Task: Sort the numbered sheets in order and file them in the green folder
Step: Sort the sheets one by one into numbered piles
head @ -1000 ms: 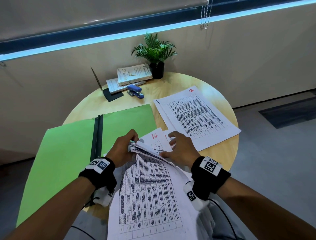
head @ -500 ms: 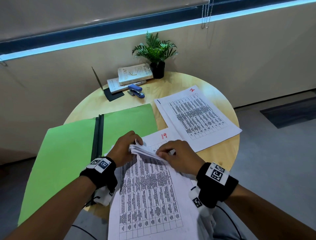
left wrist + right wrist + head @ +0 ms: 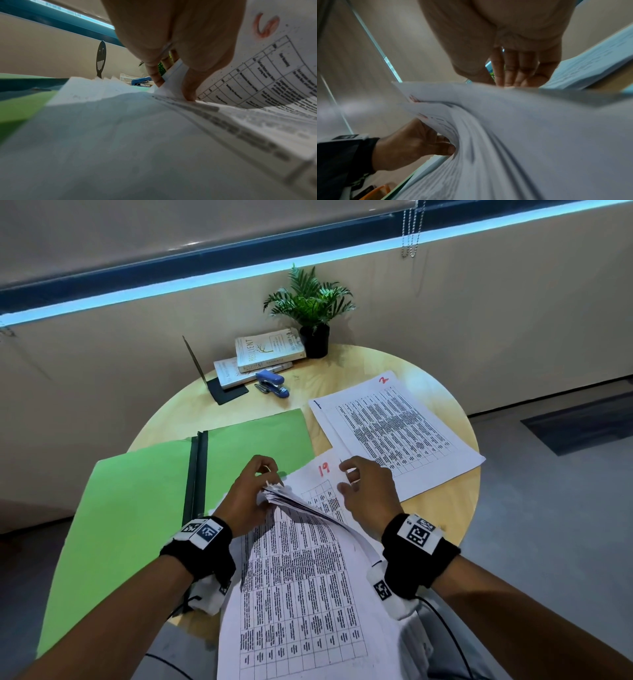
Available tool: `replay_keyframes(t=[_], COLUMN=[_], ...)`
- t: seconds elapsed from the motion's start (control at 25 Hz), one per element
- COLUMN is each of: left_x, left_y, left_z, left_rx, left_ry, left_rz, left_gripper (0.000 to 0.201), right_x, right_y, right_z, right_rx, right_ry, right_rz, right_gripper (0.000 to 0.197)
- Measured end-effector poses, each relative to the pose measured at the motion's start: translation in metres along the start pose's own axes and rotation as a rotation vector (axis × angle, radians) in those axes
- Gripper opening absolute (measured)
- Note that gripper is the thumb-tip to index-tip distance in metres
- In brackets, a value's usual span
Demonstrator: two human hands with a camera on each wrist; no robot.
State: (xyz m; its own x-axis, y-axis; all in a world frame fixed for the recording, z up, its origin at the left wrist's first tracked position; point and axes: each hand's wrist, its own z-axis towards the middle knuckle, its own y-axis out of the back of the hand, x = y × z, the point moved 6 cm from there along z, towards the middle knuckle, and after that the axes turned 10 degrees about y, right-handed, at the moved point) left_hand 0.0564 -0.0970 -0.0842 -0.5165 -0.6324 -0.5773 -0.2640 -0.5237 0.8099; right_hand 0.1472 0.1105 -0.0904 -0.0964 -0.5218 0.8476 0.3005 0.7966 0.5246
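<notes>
My left hand [image 3: 251, 498] pinches lifted sheet corners [image 3: 274, 489] at table's near edge; right hand [image 3: 366, 491] loosely curled (holding nothing) over sheet 19 [image 3: 323, 469].

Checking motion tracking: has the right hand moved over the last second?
Yes. The right hand has lifted off the sheets and shifted right, toward the sheet marked 2, uncovering the red 19.
</notes>
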Motion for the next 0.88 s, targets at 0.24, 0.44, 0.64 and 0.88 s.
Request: replay_keyframes(t=[0.24,0.44,0.64,0.88], left_x=[0.000,0.001,-0.005,0.009], left_y=[-0.001,-0.002,-0.002,-0.002], left_z=[0.001,0.000,-0.002,-0.003], left_rx=[0.008,0.024,0.036,0.090], left_ry=[-0.028,-0.042,-0.050,0.134], left_rz=[0.006,-0.013,-0.083,-0.100], left_gripper=[0.026,0.020,0.009,0.070], right_x=[0.008,0.007,0.006,0.011], right_y=[0.009,0.007,0.003,0.026], right_z=[-0.005,-0.005,-0.004,0.000], right_rx=[-0.062,-0.069,-0.075,-0.290], right_ry=[-0.062,-0.114,-0.106,0.124], right_rz=[0.179,0.208,0.185,0.062], right_gripper=[0.038,0.044,0.043,0.034])
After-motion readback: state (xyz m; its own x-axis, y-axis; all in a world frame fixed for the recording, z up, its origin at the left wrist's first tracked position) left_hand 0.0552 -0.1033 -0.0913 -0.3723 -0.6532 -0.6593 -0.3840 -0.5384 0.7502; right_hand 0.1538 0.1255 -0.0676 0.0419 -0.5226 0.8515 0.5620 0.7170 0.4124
